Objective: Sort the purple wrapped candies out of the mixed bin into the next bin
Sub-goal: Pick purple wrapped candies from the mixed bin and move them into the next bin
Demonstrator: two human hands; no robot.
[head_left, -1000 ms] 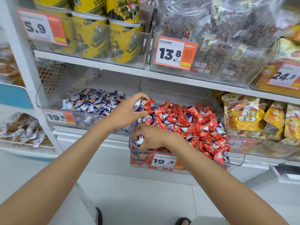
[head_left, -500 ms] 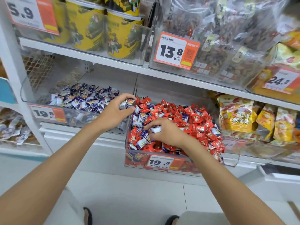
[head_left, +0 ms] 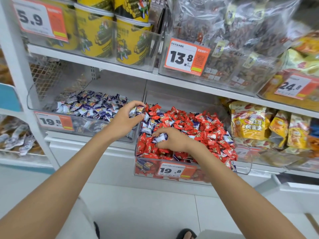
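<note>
Shelf (head_left: 96, 63) | right hand (head_left: 174, 140) half-hides purple candy (head_left: 161, 137) | left hand (head_left: 126, 121) likewise

Stands before a shop shelf (head_left: 110, 65), both arms stretched forward. Grips a few purple wrapped candies (head_left: 138, 110) in the left hand (head_left: 126, 120), right above the wall where the mixed bin (head_left: 245, 163) meets the next bin (head_left: 30, 102). Pinches another purple candy (head_left: 161, 137) in the right hand (head_left: 172, 139), low over the red candies (head_left: 203, 125) at the front left of the mixed bin. Looks down on a purple heap (head_left: 89, 105) in the next bin.
</note>
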